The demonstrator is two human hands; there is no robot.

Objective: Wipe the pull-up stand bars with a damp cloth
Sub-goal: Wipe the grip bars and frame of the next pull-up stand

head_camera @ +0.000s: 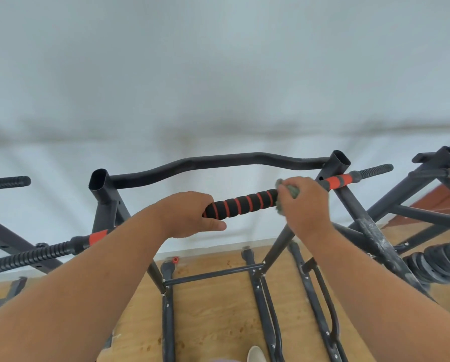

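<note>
Closest to the camera there's a pale shoe tip (pixel 255 354) poking in at the bottom edge, standing on a wood-grain floor (pixel 213 317) between the black base rails (pixel 168 320) of the pull-up stand. Both bare forearms reach up and away from there. The left hand (pixel 190 214) is wrapped around the left end of the foam grip bar (pixel 244 202), the black one with the orange spiral stripes, fingers curled over the top and thumb underneath. The right hand (pixel 306 205) is clamped on the same bar just past the right end of that foam section, with a bunched grey-green cloth (pixel 288 190) squeezed between the palm and the bar, so the cloth is sitting right on the bar. A bit of the rag sticks out above and below the fingers. Past the right hand the bar carries on through an orange sleeve (pixel 336 181) into a ribbed black end (pixel 374 170). Behind it are the two open-topped uprights (pixel 98 180) and the wavy black top bar (pixel 218 163) joining them. Off to the right sits a second frame (pixel 427 178) with a stack of black weight plates (pixel 435 265) low down. Farthest back is a plain white wall (pixel 218 74).
</note>
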